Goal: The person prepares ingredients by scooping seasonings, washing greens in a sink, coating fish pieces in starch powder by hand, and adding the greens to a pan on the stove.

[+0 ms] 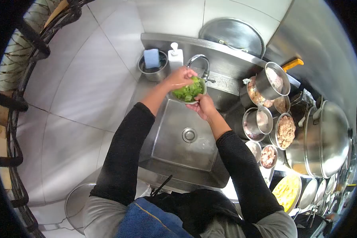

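Observation:
Over the back of a steel sink (172, 135), a round metal bowl (204, 88) full of chopped green leaves (188, 92) is held up near the faucet (199, 57). My right hand (203, 106) grips the bowl's near right rim, thumb on top and fingers beneath. My left hand (181, 78) is at the bowl's upper left, above the leaves, with its fingers bent together; whatever they may hold is hidden. Below the bowl, the sink drain (189, 135) shows, with some wet spots beside it.
Behind the sink stand a white pump bottle (175, 57) and a pot with a blue sponge (151, 58). A large lid (233, 36) leans on the wall. To the right are several metal containers of meat (285, 131), a big steel pot (325, 139) and a yellow-filled bowl (286, 191).

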Motion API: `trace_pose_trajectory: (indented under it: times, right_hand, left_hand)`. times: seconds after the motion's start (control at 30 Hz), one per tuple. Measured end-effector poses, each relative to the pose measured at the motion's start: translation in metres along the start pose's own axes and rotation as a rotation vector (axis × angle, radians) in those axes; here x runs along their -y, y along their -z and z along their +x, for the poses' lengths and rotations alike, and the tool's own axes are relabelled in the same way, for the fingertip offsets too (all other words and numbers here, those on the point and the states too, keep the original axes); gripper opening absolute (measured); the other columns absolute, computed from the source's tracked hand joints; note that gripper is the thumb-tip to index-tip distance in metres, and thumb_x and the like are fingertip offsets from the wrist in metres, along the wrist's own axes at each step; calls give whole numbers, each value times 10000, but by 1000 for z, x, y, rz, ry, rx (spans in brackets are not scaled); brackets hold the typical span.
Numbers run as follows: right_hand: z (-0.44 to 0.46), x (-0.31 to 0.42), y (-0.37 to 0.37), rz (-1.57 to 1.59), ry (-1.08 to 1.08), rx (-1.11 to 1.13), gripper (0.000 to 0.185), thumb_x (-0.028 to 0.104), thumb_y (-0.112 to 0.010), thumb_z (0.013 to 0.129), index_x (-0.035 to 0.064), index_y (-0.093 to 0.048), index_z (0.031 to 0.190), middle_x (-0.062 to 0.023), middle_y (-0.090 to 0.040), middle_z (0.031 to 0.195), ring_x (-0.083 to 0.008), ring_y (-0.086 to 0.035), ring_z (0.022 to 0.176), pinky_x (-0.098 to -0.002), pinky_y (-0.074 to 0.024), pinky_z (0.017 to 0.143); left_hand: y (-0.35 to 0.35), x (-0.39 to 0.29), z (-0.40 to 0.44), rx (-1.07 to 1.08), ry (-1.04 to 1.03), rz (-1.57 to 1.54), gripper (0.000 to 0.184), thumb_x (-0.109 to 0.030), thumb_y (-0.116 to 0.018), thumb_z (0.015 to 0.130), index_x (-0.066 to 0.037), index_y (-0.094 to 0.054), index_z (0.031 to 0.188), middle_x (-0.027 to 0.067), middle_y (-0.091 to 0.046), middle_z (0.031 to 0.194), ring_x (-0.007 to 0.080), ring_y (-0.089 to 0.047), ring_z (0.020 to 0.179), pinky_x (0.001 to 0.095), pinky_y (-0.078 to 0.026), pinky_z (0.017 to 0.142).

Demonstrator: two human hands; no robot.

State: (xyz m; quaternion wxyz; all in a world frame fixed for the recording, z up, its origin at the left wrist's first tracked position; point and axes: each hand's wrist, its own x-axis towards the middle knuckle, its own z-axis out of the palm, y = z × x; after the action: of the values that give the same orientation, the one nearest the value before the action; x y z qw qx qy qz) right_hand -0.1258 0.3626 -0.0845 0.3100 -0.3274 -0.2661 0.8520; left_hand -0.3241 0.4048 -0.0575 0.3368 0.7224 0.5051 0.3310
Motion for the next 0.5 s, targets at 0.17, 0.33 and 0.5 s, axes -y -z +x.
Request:
trace_pose_trajectory:
  times: [0.17, 0.33, 0.5]
  right_hand:
    - [-3, 2, -9, -71, 54, -7, 519, -6, -426, 834, 72, -311, 1334, -195, -562, 1160, -327, -673, 911, -440, -605, 723]
    - [-9, 2, -9, -85, 56, -18, 514, 6, -431, 841, 55, -301, 1336, -199, -552, 1173, -334, -667, 933, -448, -608, 721]
    - [-9, -1, -17, -78, 42, 3, 520, 9, -429, 844, 52, -291, 1343, -203, -558, 1175, -336, -668, 941, -446, -607, 727]
  left_hand:
    - [-18, -13, -5, -5, 145, 406, 383, -323, -760, 754, -76, -677, 1035, 115, -675, 949, 244, -655, 939, 353, -507, 849]
    - [-11, -1, 9, 44, 81, 123, 337, -345, -742, 759, -60, -698, 932, 112, -708, 904, 272, -679, 849, 373, -525, 798]
    - [-19, -29, 4, -82, 326, 458, 324, -354, -730, 772, -48, -722, 878, 115, -724, 859, 220, -693, 792, 363, -530, 756]
